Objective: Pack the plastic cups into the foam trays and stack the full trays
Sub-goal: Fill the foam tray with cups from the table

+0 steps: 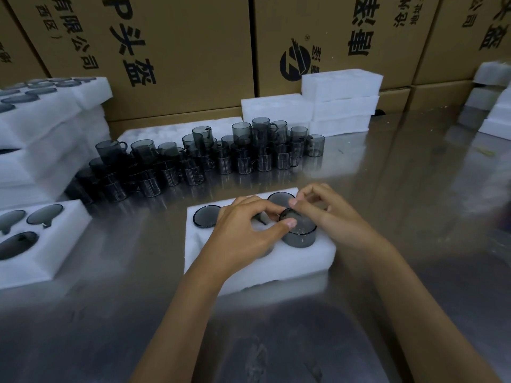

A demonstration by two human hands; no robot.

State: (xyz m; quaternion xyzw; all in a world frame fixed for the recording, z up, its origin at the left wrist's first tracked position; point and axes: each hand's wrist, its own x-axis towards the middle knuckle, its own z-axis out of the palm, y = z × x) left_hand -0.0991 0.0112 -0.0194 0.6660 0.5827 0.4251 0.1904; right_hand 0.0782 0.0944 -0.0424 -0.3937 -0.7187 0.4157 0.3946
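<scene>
Foam tray, centre of frame, on steel table: holding 2 smoky cups seated flush w/ foam, far row. Third cup sitting partway in near-right pocket, rim standing proud. Left hand & right hand both pinching its rim, fingers curled. Loose cups massing mid-frame behind. Filled trays lying at left; empty foam blocks stacking upper right, against cartons.

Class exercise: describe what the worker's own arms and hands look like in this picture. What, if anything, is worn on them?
Both forearms are bare to the frame's bottom edge: no sleeves visible. The left hand and right hand wear no gloves, rings, watches or bands. Fingernails are short and unpainted.
</scene>
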